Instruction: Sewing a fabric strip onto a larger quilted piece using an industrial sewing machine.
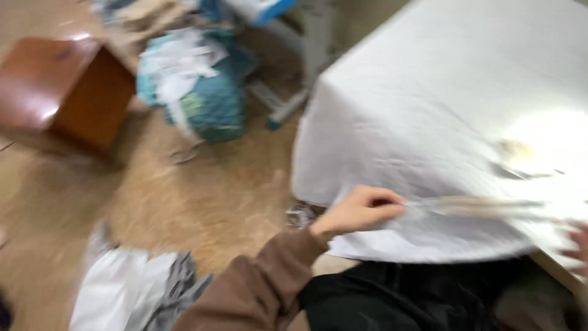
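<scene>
- Brown speckled floor (202, 202) fills the left side, with a wooden box (67, 86), a teal bag (196, 86) stuffed with white scraps, and a white plastic bag (116, 288) lying on it.
- White cloth (441, 122) covers a table on the right and hangs over its near edge.
- Left hand (358, 211), in a brown sleeve (257, 288), is closed on the cloth's hanging edge.
- Right hand (579, 245) shows only at the frame's right edge, beside the cloth; I cannot tell its grip.
- Everything is blurred.
</scene>
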